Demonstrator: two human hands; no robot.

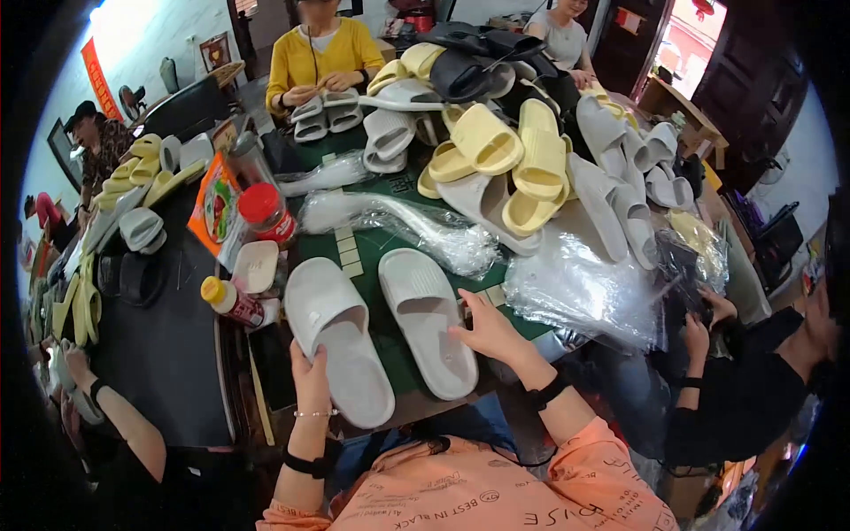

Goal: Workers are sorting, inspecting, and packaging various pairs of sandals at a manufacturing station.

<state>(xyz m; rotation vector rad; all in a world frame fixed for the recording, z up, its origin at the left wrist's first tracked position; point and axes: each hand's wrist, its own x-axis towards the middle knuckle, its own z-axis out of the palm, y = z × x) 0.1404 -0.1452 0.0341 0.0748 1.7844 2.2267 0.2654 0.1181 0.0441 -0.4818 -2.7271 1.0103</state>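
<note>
Two light grey slide slippers lie side by side in front of me, toes pointing away. My left hand [310, 380] pinches the outer edge of the left grey slipper [356, 363], thumb on top and fingers mostly hidden below. Beside the outer edge of the right grey slipper [447, 354] is my right hand [494, 329]. Its fingers are apart, and the thumb touches the slipper's side. Just beyond the slippers, long bundles of clear plastic bags [416, 226] lie on the green table top [394, 323].
A large heap of grey, yellow and black slippers [482, 137] rises at the far side. More plastic bags [575, 288] lie to the right. A red-lidded jar [266, 212] and a yellow-capped bottle [232, 301] stand left. Several co-workers sit around, one in yellow [323, 57] opposite.
</note>
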